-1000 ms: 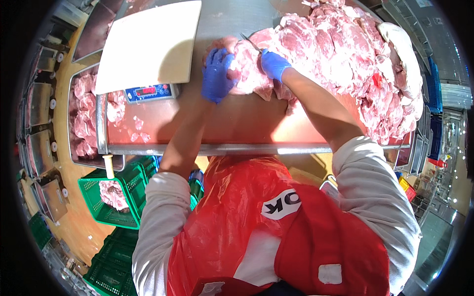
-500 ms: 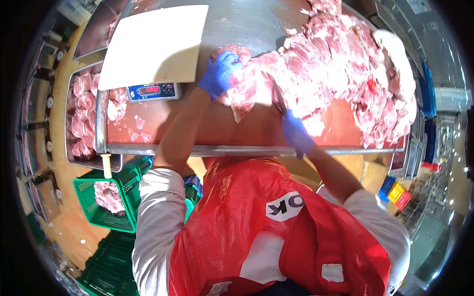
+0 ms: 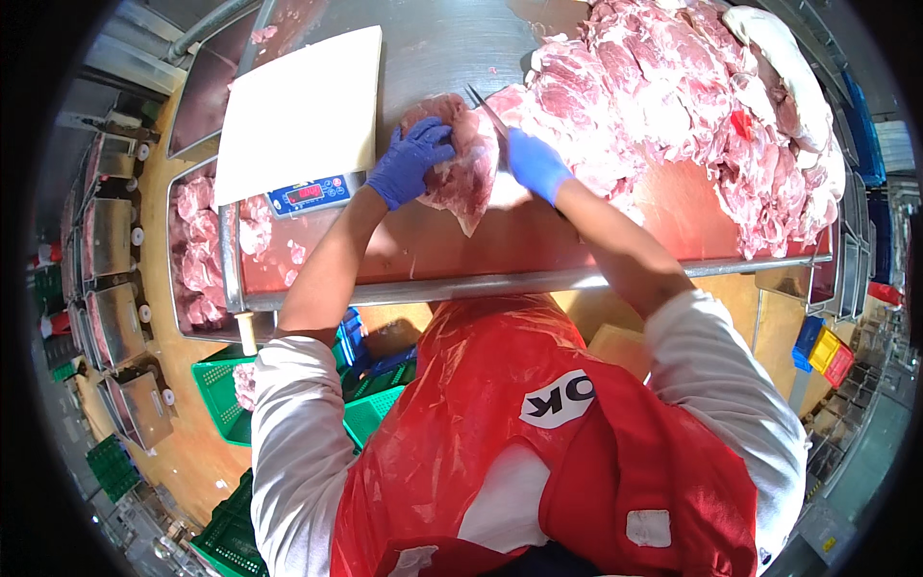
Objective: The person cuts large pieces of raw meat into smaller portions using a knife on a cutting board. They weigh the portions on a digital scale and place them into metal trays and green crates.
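My left hand, in a blue glove, grips the left side of a piece of raw meat with its fingers curled over the top. The piece tapers to a point toward me and lies on the red work surface. My right hand, also blue-gloved, is closed around a knife; the handle is hidden in the fist. Its narrow blade slants far and to the left, beside the far right edge of the piece. Whether the blade touches the meat I cannot tell.
A big heap of raw meat covers the right of the table. At left, a white board rests over a blue-fronted digital scale. A metal tub of meat adjoins the left edge; a green crate stands below it.
My right hand and the knife have moved left and farther from me, up to the piece. The piece now looks narrower and shows a darker red face. The whole view has shifted slightly.
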`<state>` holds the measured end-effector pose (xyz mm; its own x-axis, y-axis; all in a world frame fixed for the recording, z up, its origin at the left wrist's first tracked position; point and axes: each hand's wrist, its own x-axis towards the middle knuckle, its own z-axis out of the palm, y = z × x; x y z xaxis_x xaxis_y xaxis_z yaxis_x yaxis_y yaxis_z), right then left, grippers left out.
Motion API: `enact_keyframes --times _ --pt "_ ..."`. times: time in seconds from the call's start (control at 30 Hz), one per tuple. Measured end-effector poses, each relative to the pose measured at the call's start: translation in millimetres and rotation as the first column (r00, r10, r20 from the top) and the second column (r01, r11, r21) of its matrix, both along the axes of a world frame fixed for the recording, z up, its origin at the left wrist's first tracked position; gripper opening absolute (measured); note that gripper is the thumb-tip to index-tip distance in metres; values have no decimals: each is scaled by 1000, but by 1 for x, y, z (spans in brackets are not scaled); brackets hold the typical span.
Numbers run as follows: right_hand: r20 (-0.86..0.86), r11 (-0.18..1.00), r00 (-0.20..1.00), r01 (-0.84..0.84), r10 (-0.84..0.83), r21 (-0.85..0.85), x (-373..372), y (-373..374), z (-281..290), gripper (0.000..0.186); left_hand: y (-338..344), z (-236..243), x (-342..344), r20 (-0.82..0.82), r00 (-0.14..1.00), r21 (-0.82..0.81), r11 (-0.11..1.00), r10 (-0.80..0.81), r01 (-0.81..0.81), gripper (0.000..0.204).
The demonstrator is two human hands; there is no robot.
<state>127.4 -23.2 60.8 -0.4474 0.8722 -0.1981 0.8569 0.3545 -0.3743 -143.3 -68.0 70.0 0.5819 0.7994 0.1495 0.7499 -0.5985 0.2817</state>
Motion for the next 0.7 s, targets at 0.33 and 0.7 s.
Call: enact_keyframes --times 0.33,0.7 --pt "-1 824 952 -264 306 501 89 -103 -115 22 -13 -4 13 52 996 234 969 70 -81 39" --pt "-319 992 940 109 -123 -60 63 -108 -12 23 -114 -24 -23 -216 954 132 962 -207 238 23"
